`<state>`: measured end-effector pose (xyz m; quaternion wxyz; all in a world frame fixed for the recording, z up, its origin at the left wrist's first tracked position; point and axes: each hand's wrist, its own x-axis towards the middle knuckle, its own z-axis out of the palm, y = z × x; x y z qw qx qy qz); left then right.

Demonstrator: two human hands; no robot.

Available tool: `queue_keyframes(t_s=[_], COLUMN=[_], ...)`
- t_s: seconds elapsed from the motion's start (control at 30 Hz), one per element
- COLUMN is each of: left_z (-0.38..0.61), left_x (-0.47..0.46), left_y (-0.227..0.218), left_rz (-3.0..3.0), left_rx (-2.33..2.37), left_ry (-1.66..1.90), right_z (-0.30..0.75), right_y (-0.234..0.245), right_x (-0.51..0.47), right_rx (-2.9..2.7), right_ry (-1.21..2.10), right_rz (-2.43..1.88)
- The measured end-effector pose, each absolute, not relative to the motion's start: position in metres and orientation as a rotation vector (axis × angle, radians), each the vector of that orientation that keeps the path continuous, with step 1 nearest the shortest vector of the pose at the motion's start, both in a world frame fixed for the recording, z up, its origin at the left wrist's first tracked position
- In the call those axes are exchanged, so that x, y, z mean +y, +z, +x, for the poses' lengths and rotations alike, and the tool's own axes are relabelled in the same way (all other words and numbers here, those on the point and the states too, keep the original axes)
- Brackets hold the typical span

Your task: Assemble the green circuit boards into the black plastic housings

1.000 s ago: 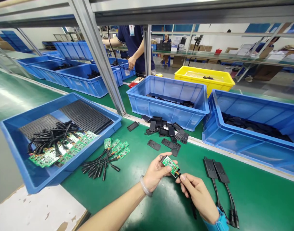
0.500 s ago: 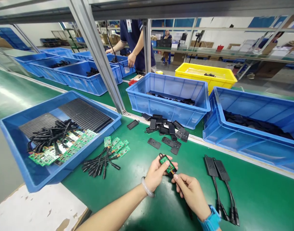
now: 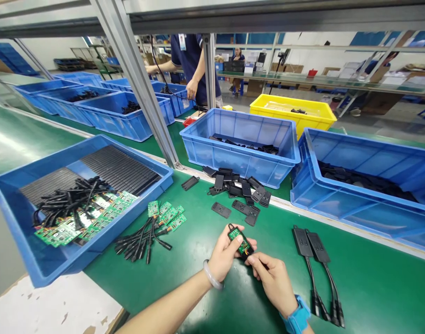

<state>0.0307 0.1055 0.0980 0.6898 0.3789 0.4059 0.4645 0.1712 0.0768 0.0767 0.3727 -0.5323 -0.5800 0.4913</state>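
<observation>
My left hand (image 3: 224, 255) is closed round a small green circuit board (image 3: 241, 242) that sits in a black plastic shell, held just above the green belt (image 3: 372, 287). My right hand (image 3: 273, 280) pinches the board's black cable where it leaves the shell. A bunch of green boards with black cables (image 3: 153, 227) lies on the belt to the left of my hands. Loose black shell halves (image 3: 238, 190) are heaped further back. Two closed black units with cables (image 3: 315, 260) lie to the right.
A blue bin (image 3: 21, 250) at the left holds more boards, cables and black trays. Two blue bins (image 3: 240, 160) (image 3: 355, 204) with black parts and a yellow bin (image 3: 292, 113) stand behind. An aluminium post (image 3: 143, 93) slants up. A person in dark blue (image 3: 193, 60) works beyond.
The board has gone down into the black shell in my left hand. Both hands drew slightly nearer to me and lower over the belt.
</observation>
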Motion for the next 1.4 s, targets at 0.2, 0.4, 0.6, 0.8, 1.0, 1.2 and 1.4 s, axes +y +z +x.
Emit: queue_keyframes(t_s=[0.2,0.4,0.6,0.8,1.0,1.2,1.4], left_z=[0.032,0.033,0.027,0.019,0.020,0.022,0.023], left_x=[0.099,0.095,0.114,0.124,0.122,0.117,0.114], left_y=[0.099,0.093,0.097,0.090,0.085,0.084,0.085], left_rz=[0.974,1.155,0.899,0.770,0.776,0.830,0.928], left_rx=[0.954,1.036,1.058,1.060,0.954,0.979,0.887], left_ry=[1.141,1.213,1.214,1.212,1.181,0.944,0.778], right_z=[0.171,0.167,0.170,0.159,0.187,0.204,0.173], right_y=[0.075,0.070,0.094,0.097,0.084,0.077,0.077], right_x=[0.080,0.082,0.125,0.180,0.159,0.117,0.098], right_rx=[-1.530,-1.579,-1.929,-1.999,-2.028,-1.371,-1.089], right_ry=[1.196,1.112,0.866,0.283,0.371,1.026,1.248], right_rz=[-1.454,-1.510,-1.530,-1.985,-1.983,-1.391,-1.147])
